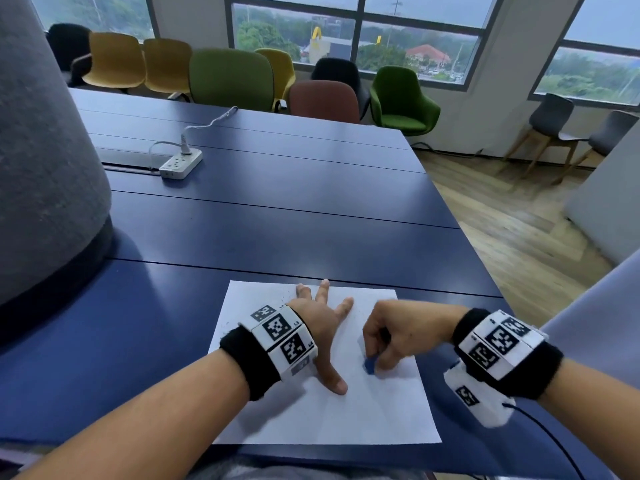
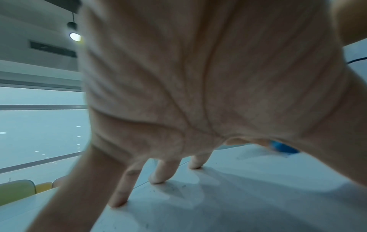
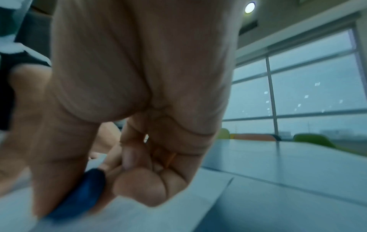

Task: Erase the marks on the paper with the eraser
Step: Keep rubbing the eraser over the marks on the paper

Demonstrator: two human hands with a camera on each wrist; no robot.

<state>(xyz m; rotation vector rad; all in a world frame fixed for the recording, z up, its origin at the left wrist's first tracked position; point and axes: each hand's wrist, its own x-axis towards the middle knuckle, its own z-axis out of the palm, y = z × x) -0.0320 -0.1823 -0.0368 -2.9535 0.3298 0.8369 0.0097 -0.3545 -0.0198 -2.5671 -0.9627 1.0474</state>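
A white sheet of paper (image 1: 346, 417) lies on the dark blue table (image 1: 277, 202) near its front edge. My left hand (image 1: 323, 327) is spread flat on the sheet, fingertips (image 2: 157, 180) pressing down. My right hand (image 1: 391, 337) pinches a small blue eraser (image 1: 369, 365) between thumb and fingers and holds it against the paper right of centre. In the right wrist view the eraser (image 3: 79, 197) sits between the thumb and the curled fingers. The left wrist view shows the eraser (image 2: 284, 148) with a faint mark on the paper beside it. Small dark specks (image 1: 285, 299) lie near the sheet's far left.
A white power strip (image 1: 180, 163) with a plugged cable sits far back left on the table. A large grey rounded object (image 1: 45, 161) stands at the left. Coloured chairs (image 1: 228, 77) line the far side. The table's right edge (image 1: 478, 258) drops to a wooden floor.
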